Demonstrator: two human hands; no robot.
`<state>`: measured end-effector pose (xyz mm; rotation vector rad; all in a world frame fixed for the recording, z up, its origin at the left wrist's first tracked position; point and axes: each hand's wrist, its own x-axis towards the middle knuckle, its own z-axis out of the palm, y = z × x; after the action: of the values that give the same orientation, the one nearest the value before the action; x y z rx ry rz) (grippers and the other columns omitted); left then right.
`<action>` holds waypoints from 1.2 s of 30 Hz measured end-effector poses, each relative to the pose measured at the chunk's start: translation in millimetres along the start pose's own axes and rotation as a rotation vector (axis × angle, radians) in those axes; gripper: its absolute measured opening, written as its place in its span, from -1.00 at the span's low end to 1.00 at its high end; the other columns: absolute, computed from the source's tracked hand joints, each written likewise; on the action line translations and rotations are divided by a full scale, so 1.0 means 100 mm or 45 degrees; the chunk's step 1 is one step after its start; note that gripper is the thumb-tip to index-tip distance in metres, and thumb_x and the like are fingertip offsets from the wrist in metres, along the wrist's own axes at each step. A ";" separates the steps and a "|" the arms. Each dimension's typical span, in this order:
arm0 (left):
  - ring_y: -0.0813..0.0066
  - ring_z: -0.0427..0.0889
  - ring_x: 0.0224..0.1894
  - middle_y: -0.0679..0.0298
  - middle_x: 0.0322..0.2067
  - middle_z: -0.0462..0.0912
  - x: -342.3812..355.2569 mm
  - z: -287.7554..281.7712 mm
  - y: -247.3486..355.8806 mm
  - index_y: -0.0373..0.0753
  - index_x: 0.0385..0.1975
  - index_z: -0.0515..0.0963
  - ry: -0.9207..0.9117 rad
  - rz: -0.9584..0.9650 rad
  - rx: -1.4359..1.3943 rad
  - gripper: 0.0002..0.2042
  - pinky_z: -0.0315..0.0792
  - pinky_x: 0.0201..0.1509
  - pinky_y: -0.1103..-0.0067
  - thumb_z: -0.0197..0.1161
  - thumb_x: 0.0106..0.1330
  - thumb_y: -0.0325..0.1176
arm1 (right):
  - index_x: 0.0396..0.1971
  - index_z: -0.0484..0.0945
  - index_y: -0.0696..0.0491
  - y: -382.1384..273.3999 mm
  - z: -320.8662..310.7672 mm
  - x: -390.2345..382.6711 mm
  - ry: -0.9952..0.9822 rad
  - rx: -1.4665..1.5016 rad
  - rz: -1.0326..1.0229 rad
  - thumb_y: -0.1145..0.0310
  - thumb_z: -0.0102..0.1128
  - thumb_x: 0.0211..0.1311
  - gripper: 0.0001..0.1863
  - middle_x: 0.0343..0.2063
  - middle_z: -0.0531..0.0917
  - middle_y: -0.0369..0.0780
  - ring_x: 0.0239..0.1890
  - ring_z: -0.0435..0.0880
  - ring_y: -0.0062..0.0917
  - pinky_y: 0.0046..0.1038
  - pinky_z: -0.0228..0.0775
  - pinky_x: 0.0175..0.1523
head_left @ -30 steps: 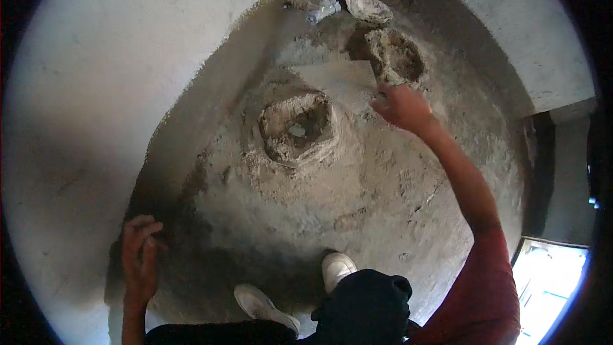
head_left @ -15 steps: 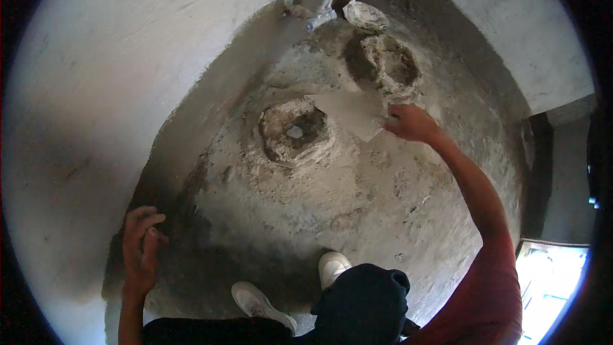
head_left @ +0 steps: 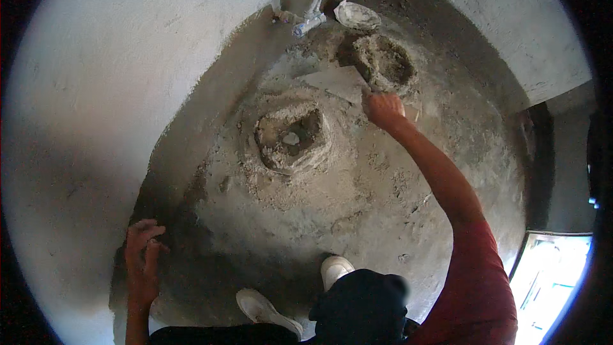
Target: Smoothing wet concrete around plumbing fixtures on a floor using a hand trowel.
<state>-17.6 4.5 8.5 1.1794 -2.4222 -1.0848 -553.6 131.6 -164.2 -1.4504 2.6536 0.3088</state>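
Observation:
My right hand (head_left: 385,108) is wrapped round the handle of a trowel (head_left: 336,82). The pointed, mortar-grey blade reaches leftward over the rough floor, between two rough-edged holes. The nearer hole (head_left: 278,163) has a raised mortar rim and a pale lump inside; the farther hole (head_left: 370,67) lies just beyond my right hand. Whether the blade touches the floor I cannot tell. Low at the left, my left hand (head_left: 143,255) is held up beside the wall, fingers loosely bent and apart, with nothing visible in it.
A pale pipe with a fitting (head_left: 310,25) comes down the far wall. Next to it lies a round, whitish mortar-smeared piece (head_left: 357,16). Walls (head_left: 115,89) with a dark damp lower band close in on both sides. My white shoes (head_left: 265,310) stand at the near edge; a bright opening (head_left: 552,275) is at right.
My right hand has swung left and a little farther away with the trowel, whose blade was blurred before and shows sharper now. My left hand has hardly moved.

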 end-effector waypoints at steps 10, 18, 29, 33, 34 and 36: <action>0.33 0.41 -0.03 0.10 -0.02 0.36 -0.01 0.01 -0.10 -0.28 -0.14 0.49 -0.024 -0.006 -0.041 -0.78 0.51 -0.24 0.52 -0.09 0.39 -0.37 | 0.02 0.38 -0.05 -0.14 0.06 -0.14 -0.011 -0.066 -0.283 0.18 0.05 0.15 -0.58 -0.49 0.64 -0.13 -0.47 0.65 -0.24 -0.20 0.47 -0.39; 0.34 0.43 -0.07 0.10 -0.02 0.37 -0.05 0.00 -0.08 -0.27 -0.14 0.50 -0.002 0.036 -0.045 -0.77 0.51 -0.25 0.53 -0.09 0.38 -0.36 | -0.04 0.39 -0.02 -0.06 -0.03 -0.48 0.310 0.002 -0.321 0.25 0.07 0.14 -0.63 -0.39 0.63 -0.12 -0.49 0.64 -0.24 -0.20 0.48 -0.40; 0.39 0.52 -0.27 0.10 -0.02 0.37 -0.09 -0.01 0.00 -0.28 -0.12 0.48 0.056 0.049 -0.075 -0.76 0.49 -0.25 0.53 -0.09 0.39 -0.36 | -0.02 0.39 -0.01 -0.29 -0.13 -0.93 0.337 -0.023 -0.228 0.36 0.05 0.14 -0.64 -0.09 0.50 -0.13 -0.21 0.60 -0.22 -0.28 0.50 -0.26; 0.41 0.53 -0.34 0.10 -0.01 0.37 -0.10 -0.02 0.03 -0.28 -0.11 0.48 0.051 0.018 -0.043 -0.76 0.49 -0.25 0.52 -0.10 0.38 -0.38 | -0.02 0.39 -0.01 -0.28 -0.07 -0.95 0.262 -0.037 -0.192 0.34 0.06 0.14 -0.64 -0.09 0.49 -0.13 -0.22 0.60 -0.20 -0.28 0.49 -0.20; 0.41 0.53 -0.32 0.10 -0.01 0.37 -0.10 -0.01 0.05 -0.29 -0.12 0.48 0.063 0.014 -0.068 -0.77 0.49 -0.25 0.53 -0.11 0.38 -0.39 | -0.02 0.39 -0.01 -0.24 -0.05 -0.95 0.287 0.026 -0.171 0.32 0.07 0.14 -0.64 -0.07 0.49 -0.11 -0.20 0.60 -0.19 -0.25 0.48 -0.19; 0.42 0.52 -0.30 0.10 -0.01 0.37 -0.11 -0.01 0.04 -0.29 -0.12 0.48 0.072 0.005 -0.090 -0.77 0.49 -0.25 0.53 -0.11 0.37 -0.41 | -0.02 0.39 0.00 -0.23 -0.08 -0.97 0.306 0.092 -0.151 0.30 0.07 0.15 -0.63 -0.06 0.49 -0.09 -0.19 0.60 -0.17 -0.22 0.48 -0.18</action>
<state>-12.8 13.8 13.3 1.1666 -2.3229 -1.1113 -481.7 196.9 -141.2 -1.7106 2.7088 0.0288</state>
